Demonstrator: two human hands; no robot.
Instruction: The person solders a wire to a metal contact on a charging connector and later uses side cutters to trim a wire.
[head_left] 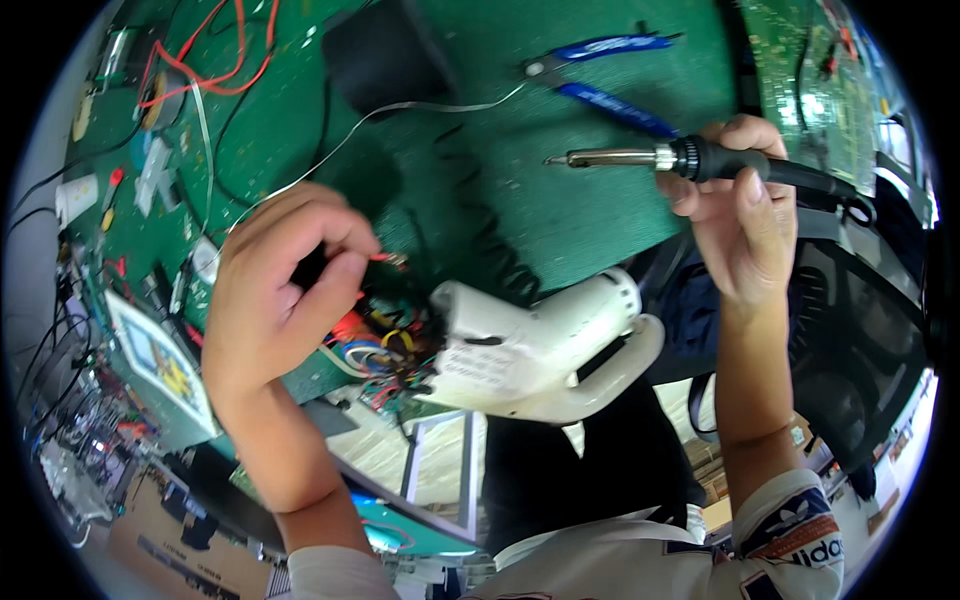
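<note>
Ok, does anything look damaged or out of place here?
Yes: a tangle of coloured wires spills from the open left end of the white housing, as if taken apart. It also appears to jut past the edge of the green bench.

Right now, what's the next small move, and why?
I'd probably ease the right hand left and down, bringing the soldering iron nearer the red wire. The left hand pinches that wire with its end exposed, while the iron's tip points left but is well apart from it.
</note>
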